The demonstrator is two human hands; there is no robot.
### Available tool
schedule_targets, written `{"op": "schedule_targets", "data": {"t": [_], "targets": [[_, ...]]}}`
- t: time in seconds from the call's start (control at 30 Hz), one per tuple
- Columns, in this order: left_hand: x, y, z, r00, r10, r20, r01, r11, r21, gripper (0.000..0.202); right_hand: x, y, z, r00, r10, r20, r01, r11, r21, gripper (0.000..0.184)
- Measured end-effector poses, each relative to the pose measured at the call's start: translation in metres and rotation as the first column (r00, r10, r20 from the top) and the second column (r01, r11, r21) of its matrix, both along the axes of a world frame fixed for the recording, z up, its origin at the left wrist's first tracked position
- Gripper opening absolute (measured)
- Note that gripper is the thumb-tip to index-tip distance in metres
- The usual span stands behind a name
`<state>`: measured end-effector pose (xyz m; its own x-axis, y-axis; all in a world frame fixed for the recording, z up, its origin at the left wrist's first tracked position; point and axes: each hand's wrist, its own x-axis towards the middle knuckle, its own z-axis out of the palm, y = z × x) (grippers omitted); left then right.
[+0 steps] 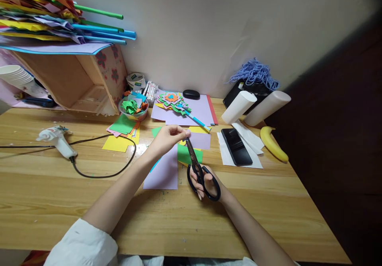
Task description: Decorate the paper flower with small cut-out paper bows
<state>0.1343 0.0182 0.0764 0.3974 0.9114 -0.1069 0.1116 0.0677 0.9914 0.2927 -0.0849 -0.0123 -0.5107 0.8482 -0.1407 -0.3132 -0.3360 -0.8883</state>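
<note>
Gripping the black scissors (pixel 195 164), right hand (pixel 209 183) clamped through the handles mid-worktop (pixel 268 206), I pinch my left hand (pixel 168 136) together at the blade tip. A cut seems due; aligning comes first.

Wooden table (pixel 44 194): coloured papers (pixel 162 172), banana (pixel 273 143), apparently a glue gun (pixel 58 138).

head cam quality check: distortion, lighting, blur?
Head view: wide-angle bowing, the front edge of the table curves. The right side past the banana drops into dark. Light is soft and even elsewhere, with a faint shadow under the left hand. The scissors and right hand are sharp, with no motion blur.
</note>
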Motion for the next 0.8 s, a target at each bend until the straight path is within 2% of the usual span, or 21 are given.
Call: {"op": "schedule_targets", "data": {"t": [0.2, 0.37, 0.8], "targets": [[0.0005, -0.0017, 0.0035, 0.998, -0.016, 0.066, 0.018, 0.999, -0.030, 0.028, -0.0008, 0.0003, -0.0027, 0.999, -0.040, -0.026, 0.040, 0.999, -0.011, 0.064], [-0.0003, 0.0001, 0.0006, 0.994, -0.013, 0.105, 0.020, 0.998, -0.065, 0.028, -0.0003, 0.0006, -0.0058, 0.999, -0.052, -0.002, 0.052, 0.999, 0.008, 0.063], [-0.0019, 0.0001, 0.0028, 0.996, 0.033, 0.088, -0.029, 0.999, -0.045, 0.027, -0.0001, 0.0011, -0.0014, 0.997, -0.043, 0.059, 0.043, 0.999, 0.006, 0.065]]}}
